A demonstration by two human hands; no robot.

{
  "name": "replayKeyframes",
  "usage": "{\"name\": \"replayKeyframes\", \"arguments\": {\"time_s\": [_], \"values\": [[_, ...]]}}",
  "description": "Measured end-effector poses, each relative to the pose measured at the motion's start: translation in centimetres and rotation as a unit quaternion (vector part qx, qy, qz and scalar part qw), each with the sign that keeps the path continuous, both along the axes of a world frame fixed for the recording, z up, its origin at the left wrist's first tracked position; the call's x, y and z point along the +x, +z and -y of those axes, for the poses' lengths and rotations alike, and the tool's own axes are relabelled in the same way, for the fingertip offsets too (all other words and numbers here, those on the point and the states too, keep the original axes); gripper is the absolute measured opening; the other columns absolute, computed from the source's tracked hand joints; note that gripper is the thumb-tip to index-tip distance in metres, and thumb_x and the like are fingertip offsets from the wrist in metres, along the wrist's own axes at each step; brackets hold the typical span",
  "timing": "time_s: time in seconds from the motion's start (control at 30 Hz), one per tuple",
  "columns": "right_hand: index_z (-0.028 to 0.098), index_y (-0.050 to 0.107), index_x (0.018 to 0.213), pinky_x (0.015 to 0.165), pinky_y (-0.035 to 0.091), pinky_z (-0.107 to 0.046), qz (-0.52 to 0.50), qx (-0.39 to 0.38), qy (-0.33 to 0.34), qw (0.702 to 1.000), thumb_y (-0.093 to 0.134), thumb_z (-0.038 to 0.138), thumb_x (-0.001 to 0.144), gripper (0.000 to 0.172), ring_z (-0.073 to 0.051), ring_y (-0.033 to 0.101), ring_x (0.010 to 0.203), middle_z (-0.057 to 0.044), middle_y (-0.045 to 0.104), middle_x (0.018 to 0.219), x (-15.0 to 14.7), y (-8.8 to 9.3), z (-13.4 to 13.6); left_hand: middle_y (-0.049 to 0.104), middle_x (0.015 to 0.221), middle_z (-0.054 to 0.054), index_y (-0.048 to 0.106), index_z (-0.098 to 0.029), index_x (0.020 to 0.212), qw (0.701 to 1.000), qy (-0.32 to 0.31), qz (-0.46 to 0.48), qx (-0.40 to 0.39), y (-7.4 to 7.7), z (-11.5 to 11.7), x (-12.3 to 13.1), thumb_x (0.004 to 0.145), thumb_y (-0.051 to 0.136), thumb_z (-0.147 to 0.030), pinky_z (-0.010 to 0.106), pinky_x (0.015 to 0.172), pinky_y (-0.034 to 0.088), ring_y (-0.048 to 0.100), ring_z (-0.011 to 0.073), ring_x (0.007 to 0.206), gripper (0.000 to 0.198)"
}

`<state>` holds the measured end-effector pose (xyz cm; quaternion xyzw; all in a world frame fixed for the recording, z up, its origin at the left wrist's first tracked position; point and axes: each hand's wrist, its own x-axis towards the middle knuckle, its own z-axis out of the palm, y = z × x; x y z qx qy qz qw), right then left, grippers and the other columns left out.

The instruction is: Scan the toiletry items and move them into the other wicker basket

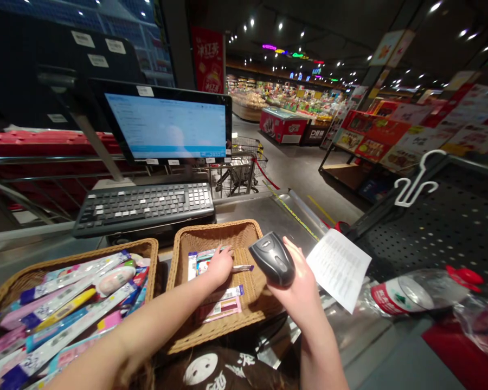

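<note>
My right hand (pixel 301 286) is wrapped round the handle of a black barcode scanner (pixel 271 259), held above the right side of a wicker basket (pixel 250 228). Inside that basket, my left hand (pixel 220 265) has its fingers curled over a slim packet (pixel 243 268) with a purple end. Its fingertips are partly hidden. More slim packets lie around it, among them a pink one (pixel 223 310) near the front. A second wicker basket (pixel 152 257) on the left is heaped with packaged toothbrushes (pixel 65 309) and other small wrapped goods.
Behind the baskets stand a keyboard (pixel 146 205) and a lit monitor (pixel 171 127). To the right are a printed paper sheet (pixel 339 265), a large plastic bottle (pixel 415 292) lying on its side, and a white hanger (pixel 417 184) on a black perforated panel (pixel 451 216).
</note>
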<state>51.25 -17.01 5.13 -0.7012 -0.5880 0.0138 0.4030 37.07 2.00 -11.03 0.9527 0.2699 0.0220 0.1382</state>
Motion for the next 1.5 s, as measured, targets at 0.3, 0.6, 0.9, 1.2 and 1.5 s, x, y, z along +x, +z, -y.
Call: {"name": "replayKeyframes", "arguments": {"time_s": [0.3, 0.6, 0.9, 1.2, 1.5], "values": [[0.017, 0.055, 0.126, 0.115, 0.029, -0.062, 0.034, 0.010, -0.010, 0.999, 0.061, 0.019, 0.074, 0.053, -0.035, 0.044, 0.137, -0.015, 0.060, 0.132, -0.8, -0.1, -0.2, 0.064, 0.133, 0.008, 0.072, -0.020, 0.077, 0.994, 0.061, 0.067, 0.055, 11.8, -2.2, -4.3, 0.087, 0.057, -0.024, 0.066, 0.116, 0.009, 0.043, 0.0308, 0.137, 0.018], [0.016, 0.055, 0.125, 0.115, 0.028, -0.063, 0.057, 0.032, 0.024, 0.998, 0.058, 0.018, 0.073, 0.052, -0.035, 0.045, 0.137, -0.015, 0.062, 0.130, -4.0, 0.6, -0.9, 0.056, 0.142, 0.007, 0.070, -0.021, 0.077, 0.990, 0.097, 0.099, 0.008, 17.2, -2.0, -11.0, 0.091, 0.050, -0.028, 0.070, 0.113, 0.009, 0.035, 0.0307, 0.143, 0.025], [0.019, 0.053, 0.126, 0.113, 0.030, -0.064, 0.071, 0.071, 0.051, 0.994, 0.056, 0.015, 0.073, 0.053, -0.036, 0.041, 0.138, -0.013, 0.061, 0.129, -8.1, 3.7, -2.2, 0.051, 0.147, 0.004, 0.070, -0.021, 0.076, 0.985, 0.121, 0.122, -0.026, 21.7, -4.0, -16.4, 0.088, 0.048, -0.040, 0.065, 0.115, 0.014, 0.032, 0.0324, 0.144, 0.031], [0.021, 0.054, 0.125, 0.113, 0.032, -0.063, 0.098, 0.074, 0.090, 0.988, 0.059, 0.017, 0.074, 0.051, -0.037, 0.042, 0.137, -0.012, 0.060, 0.129, -12.8, 5.6, -3.3, 0.052, 0.146, 0.004, 0.067, -0.020, 0.076, 0.969, 0.171, 0.164, 0.068, 25.7, -3.9, -21.9, 0.091, 0.047, -0.036, 0.068, 0.113, 0.010, 0.031, 0.0301, 0.145, 0.030], [0.021, 0.057, 0.122, 0.115, 0.034, -0.058, 0.081, 0.068, 0.160, 0.982, 0.056, 0.008, 0.069, 0.055, -0.034, 0.045, 0.135, -0.010, 0.062, 0.126, -16.8, 5.8, -3.2, 0.052, 0.146, 0.004, 0.068, -0.021, 0.076, 0.960, 0.213, 0.156, 0.091, 26.1, -3.6, -27.3, 0.091, 0.048, -0.037, 0.070, 0.112, 0.010, 0.032, 0.0303, 0.144, 0.030]]}}
